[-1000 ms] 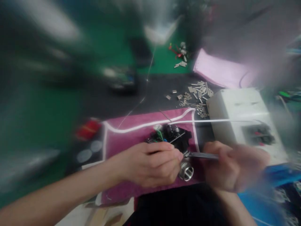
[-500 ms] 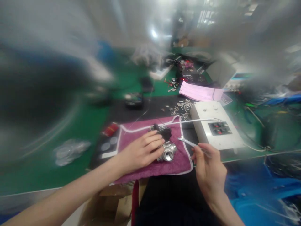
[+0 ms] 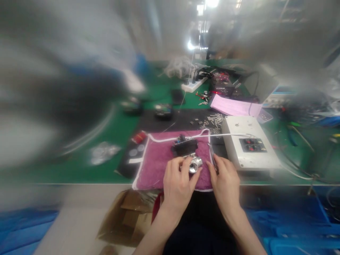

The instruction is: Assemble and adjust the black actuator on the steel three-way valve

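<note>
My left hand [image 3: 179, 180] is closed round a shiny metal valve body [image 3: 195, 165], with its round port facing me. Behind the port a black housing [image 3: 185, 146] with small wired parts joins or abuts the valve; the seam cannot be made out. Both lie on a purple cloth [image 3: 156, 166] with white edging. At the cloth's right edge my right hand [image 3: 225, 179] is closed on a wrench [image 3: 211, 150], whose head points away from me. The wrench head is apart from the valve, and the lower handle is partly hidden by my fingers.
A white control box [image 3: 249, 143] stands right of the cloth, with a white cable running to the housing. Small pins [image 3: 216, 119] and a pink mask [image 3: 235, 105] lie behind. A plastic bag [image 3: 103, 153] is at left; a cardboard box [image 3: 124, 219] sits below the bench.
My left hand has shifted from the housing's side to the near side of the valve. My right hand has come closer to the valve, and the wrench has turned to point away from me.
</note>
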{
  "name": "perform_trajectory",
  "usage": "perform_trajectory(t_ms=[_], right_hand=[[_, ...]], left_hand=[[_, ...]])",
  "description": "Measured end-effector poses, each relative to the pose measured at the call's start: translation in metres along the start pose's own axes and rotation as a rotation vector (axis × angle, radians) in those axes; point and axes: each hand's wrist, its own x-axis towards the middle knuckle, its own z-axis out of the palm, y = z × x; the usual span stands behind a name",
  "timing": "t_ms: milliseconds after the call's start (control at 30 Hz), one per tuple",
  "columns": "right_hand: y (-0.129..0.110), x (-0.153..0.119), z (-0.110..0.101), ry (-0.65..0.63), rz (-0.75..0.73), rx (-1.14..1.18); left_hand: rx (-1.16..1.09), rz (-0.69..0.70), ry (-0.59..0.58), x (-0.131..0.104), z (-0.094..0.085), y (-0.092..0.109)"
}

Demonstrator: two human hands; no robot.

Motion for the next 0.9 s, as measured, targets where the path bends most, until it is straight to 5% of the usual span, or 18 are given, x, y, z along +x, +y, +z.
perform_trajectory(t_ms=[300, 467, 600, 733, 900], right_hand=[[-0.002, -0.014, -0.011, 0.027, 0.008, 0.206], [-0.014, -0.016, -0.032, 0.035, 0.143, 0.444], [-0.028, -0.013, -0.037, -0.187, 0.311, 0.742], [-0.040, -0.014, -0.035, -0.431, 0.555, 1.305], [-0.048, -0.017, -0.038, -0.417, 0.623, 1.453]], left_hand=[[-0.146, 0.052, -0.039, 0.028, -0.022, -0.018], [-0.237, 0.085, -0.082, 0.049, -0.038, -0.023], [-0.315, 0.052, -0.080, 0.035, -0.046, -0.006], [-0.352, 0.114, -0.085, 0.010, -0.048, 0.013], [-0.313, 0.228, -0.064, 0.001, -0.039, 0.020]])
